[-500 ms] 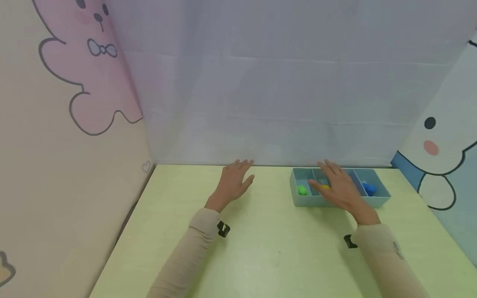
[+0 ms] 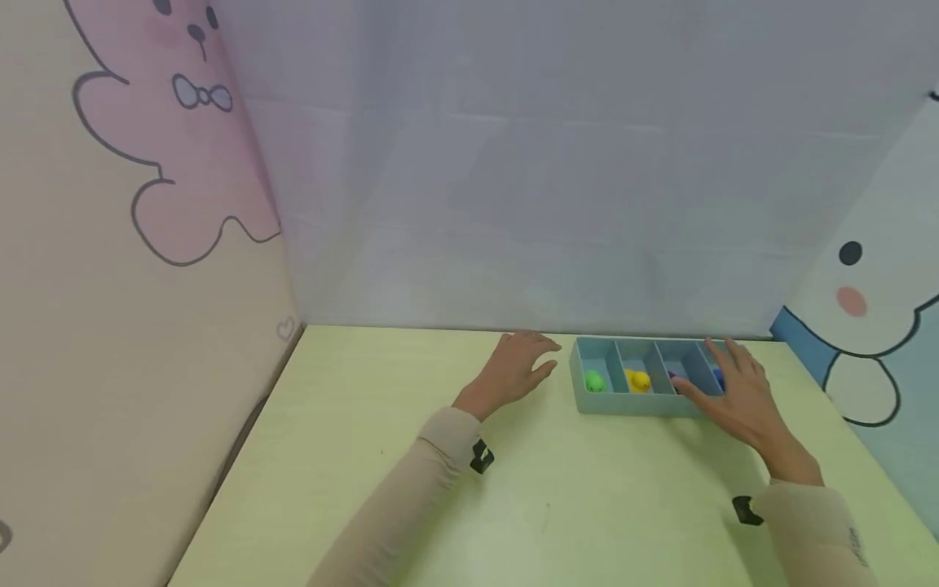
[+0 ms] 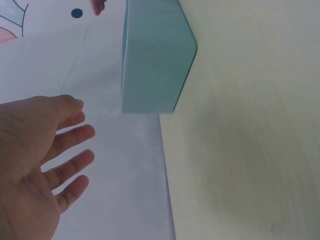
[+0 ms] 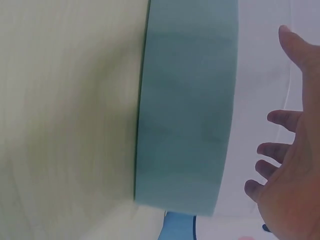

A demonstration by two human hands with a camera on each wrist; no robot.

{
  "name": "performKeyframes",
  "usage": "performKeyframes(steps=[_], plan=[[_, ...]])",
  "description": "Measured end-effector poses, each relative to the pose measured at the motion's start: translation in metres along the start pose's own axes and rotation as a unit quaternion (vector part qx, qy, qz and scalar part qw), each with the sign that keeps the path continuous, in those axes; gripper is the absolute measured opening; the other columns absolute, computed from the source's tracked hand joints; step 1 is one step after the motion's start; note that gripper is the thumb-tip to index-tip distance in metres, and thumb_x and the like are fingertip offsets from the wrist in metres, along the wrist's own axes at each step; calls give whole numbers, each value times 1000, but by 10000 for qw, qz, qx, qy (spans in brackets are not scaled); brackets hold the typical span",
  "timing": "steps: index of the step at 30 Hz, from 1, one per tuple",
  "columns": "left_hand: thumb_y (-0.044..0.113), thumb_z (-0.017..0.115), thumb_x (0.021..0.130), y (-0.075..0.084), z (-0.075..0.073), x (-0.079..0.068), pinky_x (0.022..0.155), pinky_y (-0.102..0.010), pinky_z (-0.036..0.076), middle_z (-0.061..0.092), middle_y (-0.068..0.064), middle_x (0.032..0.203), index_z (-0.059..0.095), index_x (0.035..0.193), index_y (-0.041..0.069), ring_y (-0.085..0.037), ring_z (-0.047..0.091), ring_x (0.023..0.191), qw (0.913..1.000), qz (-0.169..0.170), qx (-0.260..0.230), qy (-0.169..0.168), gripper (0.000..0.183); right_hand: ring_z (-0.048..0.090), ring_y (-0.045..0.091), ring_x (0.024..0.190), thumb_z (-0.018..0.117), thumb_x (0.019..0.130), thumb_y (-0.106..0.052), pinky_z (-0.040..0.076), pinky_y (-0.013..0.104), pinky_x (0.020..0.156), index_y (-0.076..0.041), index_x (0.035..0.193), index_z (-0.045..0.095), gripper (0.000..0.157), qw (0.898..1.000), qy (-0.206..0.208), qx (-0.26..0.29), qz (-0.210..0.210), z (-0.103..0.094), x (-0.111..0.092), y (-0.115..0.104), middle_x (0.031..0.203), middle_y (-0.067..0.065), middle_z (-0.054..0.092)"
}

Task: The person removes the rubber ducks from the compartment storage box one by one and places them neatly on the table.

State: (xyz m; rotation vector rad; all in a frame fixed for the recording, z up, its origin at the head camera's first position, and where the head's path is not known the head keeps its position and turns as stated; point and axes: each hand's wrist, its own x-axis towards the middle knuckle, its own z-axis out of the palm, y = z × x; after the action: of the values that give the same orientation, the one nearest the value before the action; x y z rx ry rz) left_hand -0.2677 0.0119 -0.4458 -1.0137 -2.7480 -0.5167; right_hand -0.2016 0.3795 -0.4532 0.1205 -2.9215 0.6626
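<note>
A light blue box (image 2: 623,403) with side-by-side compartments stands at the back right of the table. Inside lie a small green toy (image 2: 594,381), a yellow duck-like toy (image 2: 641,381), a mostly covered purple thing (image 2: 672,376) and a blue thing (image 2: 718,377). Just left of the box is my left hand (image 2: 512,373), fingers relaxed and apart from its end wall (image 3: 155,65). My right hand (image 2: 744,405) hovers above the box's right end with fingers spread, hiding part of it. In the right wrist view, bare space separates those fingers from the long side wall (image 4: 187,110).
The pale yellow table (image 2: 543,489) meets a whitish cloth backdrop (image 2: 469,204) behind the box. Cartoon-printed walls stand to the left and right. Both sleeves carry a small black device at the wrist.
Both hands have moved right. The left one has come close to the box's left end; the right one has passed from above the middle compartments to the right end. The box has stayed put.
</note>
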Motion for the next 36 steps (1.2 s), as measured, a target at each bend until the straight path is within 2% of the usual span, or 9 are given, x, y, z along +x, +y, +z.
performKeyframes(steps=[4,7,13,15,21,24,31,36], plan=[[30,57,106,15,12,11,98,-39,48,71,4,134,68,133,20,-20,63,123,9997,122,-11,-195,31,0,63,151,62,94,-57,8,87,106,-5,164,11,101,9997,172,-95,171,1,-5,18,168,35,-2],[28,59,104,24,19,19,94,-36,49,73,4,129,71,128,20,-20,65,116,9994,286,-3,-213,28,-1,64,150,62,93,-60,8,86,107,-5,164,6,106,9992,114,-139,352,1,-5,28,166,37,-4],[31,64,102,40,32,36,84,-29,43,74,7,125,74,125,22,-16,62,104,9979,482,329,-276,27,-2,73,143,62,93,-62,14,87,104,0,161,-10,117,9953,-504,288,778,2,-6,42,163,38,-18],[33,65,101,44,36,42,80,-27,39,75,10,123,74,124,24,-14,60,99,9970,484,482,-351,27,-4,73,143,63,92,-62,17,87,102,0,160,-15,120,9935,-594,419,875,5,-6,46,163,37,-21],[36,71,96,52,42,53,72,-25,29,78,13,114,79,114,25,-11,53,87,9958,290,654,-569,22,-3,72,144,62,92,-62,18,86,103,5,158,-16,122,9939,-428,454,907,13,-7,51,164,37,-19],[36,74,93,53,40,55,71,-25,28,79,12,110,81,109,25,-12,54,85,9954,139,727,-615,20,-4,71,144,60,93,-63,18,85,104,6,157,-18,123,9931,-532,448,947,11,-6,47,163,37,-20],[40,80,88,61,41,58,74,-24,33,79,12,107,81,108,25,-13,63,95,9912,-227,998,-845,25,0,71,142,60,91,-67,20,84,104,7,156,-22,128,9899,-764,358,1136,10,-4,45,161,42,-16],[40,80,87,69,44,61,72,-25,31,78,12,97,81,102,27,-12,61,88,9873,-472,1136,-1010,19,2,72,141,60,89,-71,22,84,103,7,154,-25,133,9858,-932,306,1366,6,-5,46,159,46,-12]])
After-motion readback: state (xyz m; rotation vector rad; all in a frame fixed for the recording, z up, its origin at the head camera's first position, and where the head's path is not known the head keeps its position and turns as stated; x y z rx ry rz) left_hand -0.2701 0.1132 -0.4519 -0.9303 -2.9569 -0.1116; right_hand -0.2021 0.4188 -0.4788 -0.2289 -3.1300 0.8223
